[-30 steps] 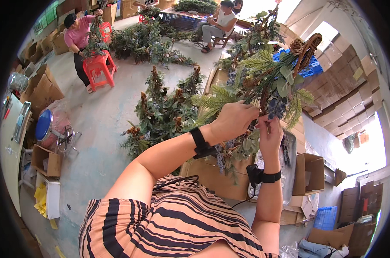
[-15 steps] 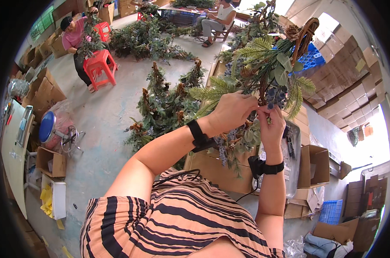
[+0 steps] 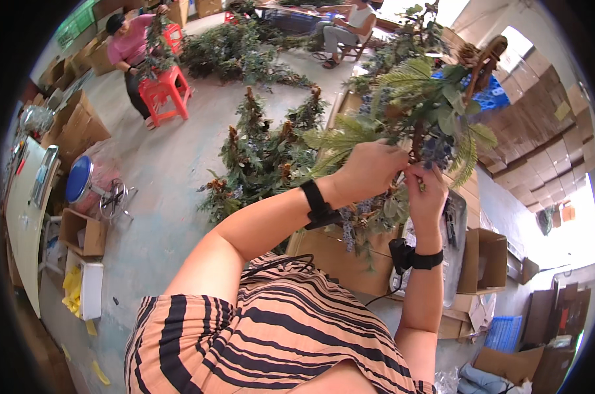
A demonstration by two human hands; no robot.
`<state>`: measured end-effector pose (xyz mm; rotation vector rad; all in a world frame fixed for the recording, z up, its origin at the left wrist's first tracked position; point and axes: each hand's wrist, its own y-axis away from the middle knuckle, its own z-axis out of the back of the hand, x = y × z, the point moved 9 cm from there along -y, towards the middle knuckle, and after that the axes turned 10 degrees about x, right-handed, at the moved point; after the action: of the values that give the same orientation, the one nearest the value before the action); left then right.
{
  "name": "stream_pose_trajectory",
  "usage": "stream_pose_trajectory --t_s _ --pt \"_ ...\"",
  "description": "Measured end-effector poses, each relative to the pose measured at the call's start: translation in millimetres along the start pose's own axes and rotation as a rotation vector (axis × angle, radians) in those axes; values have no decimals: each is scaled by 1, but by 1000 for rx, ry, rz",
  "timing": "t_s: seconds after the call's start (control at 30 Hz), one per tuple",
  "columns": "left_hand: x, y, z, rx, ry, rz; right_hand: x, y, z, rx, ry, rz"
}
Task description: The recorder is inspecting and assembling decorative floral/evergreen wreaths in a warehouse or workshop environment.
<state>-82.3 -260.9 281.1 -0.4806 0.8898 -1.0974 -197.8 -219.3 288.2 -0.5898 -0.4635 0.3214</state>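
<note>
Containers first: down on the left an open cardboard box sits on the floor, its inside too dark to read, and just beyond it lies a clear jar with a blue lid, contents not clear from here. To the right, past the worktop, another open cardboard carton stands with its flaps up; what it holds cannot be made out. A blue plastic crate sits lower right, and a stack of brown boxes fills the far right wall.

Now the action, up centre. The left hand is curled around the stems of a bushy artificial greenery spray, fingers wrapped and closed on it. The right hand comes up from below, fingertips pinched together on the same stem bundle, right where small blue berries hang. The two hands are touching, or all but touching, at that spot. The spray rises up and to the far right of both hands, held above the worktop, with pine-like fronds fanning left and broad leaves to the right.

On the floor beyond the hands lie more finished garlands. Far left, a person in a pink top works beside a red stool.
</note>
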Motion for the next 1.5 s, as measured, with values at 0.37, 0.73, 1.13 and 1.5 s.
stream_pose_trajectory --t_s 0.37,0.73,1.13,1.5 --pt "-5 1 -4 14 -32 21 -34 12 -5 4 -311 -88" --pt "-4 0 -2 6 -42 34 -23 7 -2 -5 -175 -67" --pt "-6 1 4 -56 -2 26 -7 3 4 3 -201 -9" --pt "-7 1 5 -39 -28 14 1 1 3 -1 -142 67"
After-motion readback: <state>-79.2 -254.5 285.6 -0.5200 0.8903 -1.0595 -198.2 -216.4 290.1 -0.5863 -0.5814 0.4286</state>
